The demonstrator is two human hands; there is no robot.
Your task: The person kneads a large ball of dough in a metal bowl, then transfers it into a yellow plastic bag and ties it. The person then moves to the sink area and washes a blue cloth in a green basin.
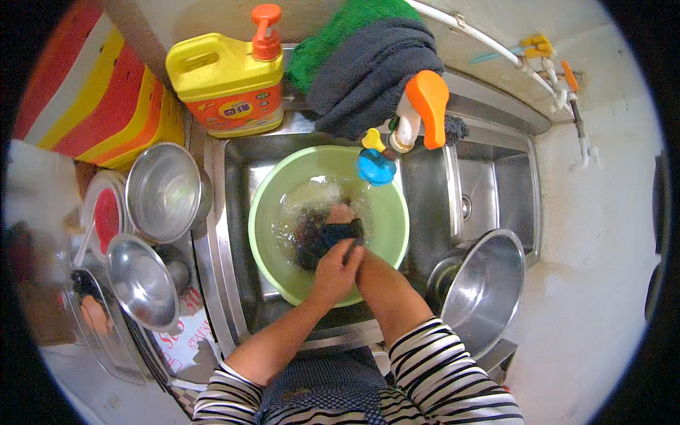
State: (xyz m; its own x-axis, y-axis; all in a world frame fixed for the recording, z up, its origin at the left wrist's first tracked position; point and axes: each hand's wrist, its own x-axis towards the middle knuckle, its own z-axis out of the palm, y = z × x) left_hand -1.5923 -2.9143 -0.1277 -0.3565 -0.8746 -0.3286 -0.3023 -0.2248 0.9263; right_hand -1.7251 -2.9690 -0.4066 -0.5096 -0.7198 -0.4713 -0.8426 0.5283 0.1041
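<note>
A light green plastic basin [257, 255] with water in it stands in the left bowl of a stainless steel sink [234, 319]. Over the basin, my left hand [337, 268] has its fingers closed on a dark cloth [340, 232] near my right wrist. My right hand [342, 213] reaches farther into the basin, partly hidden by the cloth and water; its grip does not show clearly. Above the basin's far right edge is a faucet [406, 125] with an orange lever and a blue spout end.
A yellow detergent jug [228, 79] and piled green and grey towels [372, 69] line the back. Metal bowls [164, 194] stand at the left, beside striped stacked containers [101, 90]. A large steel pot [486, 292] leans at the right, near the smaller sink bowl [478, 186].
</note>
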